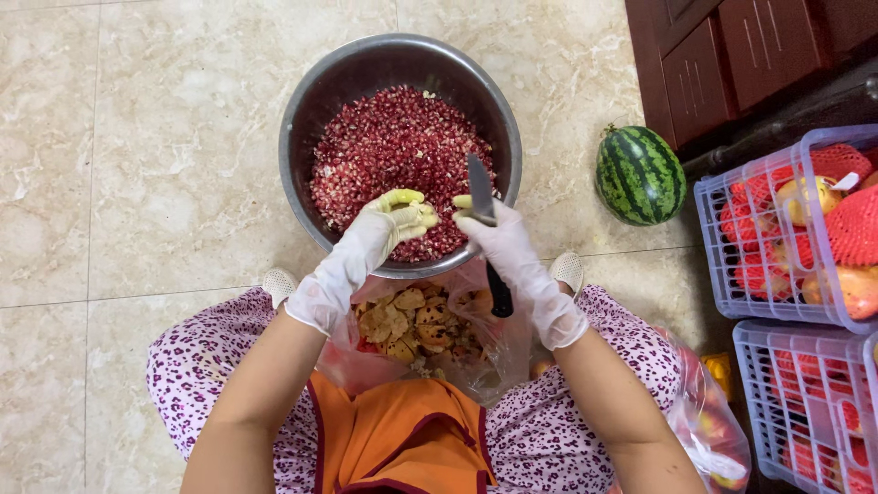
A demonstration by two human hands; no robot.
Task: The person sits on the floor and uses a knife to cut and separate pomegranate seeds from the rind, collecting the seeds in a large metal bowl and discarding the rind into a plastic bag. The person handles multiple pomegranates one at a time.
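A large steel bowl (302,101) on the floor holds a heap of red pomegranate seeds (389,151). My left hand (380,233), in a thin white glove with yellow-stained fingertips, is cupped over the bowl's near side around a pale piece of pomegranate. My right hand (503,247), also gloved, grips a knife (485,229) with a black handle, the blade pointing out over the seeds. Below both hands a clear plastic bag (416,334) holds several pieces of peel.
A small striped watermelon (640,174) lies on the tiled floor at right. Two lilac plastic baskets (732,238) (759,366) hold fruit in red foam nets. A dark wooden cabinet (732,55) stands at top right. Another bag of fruit (704,430) rests by my right knee.
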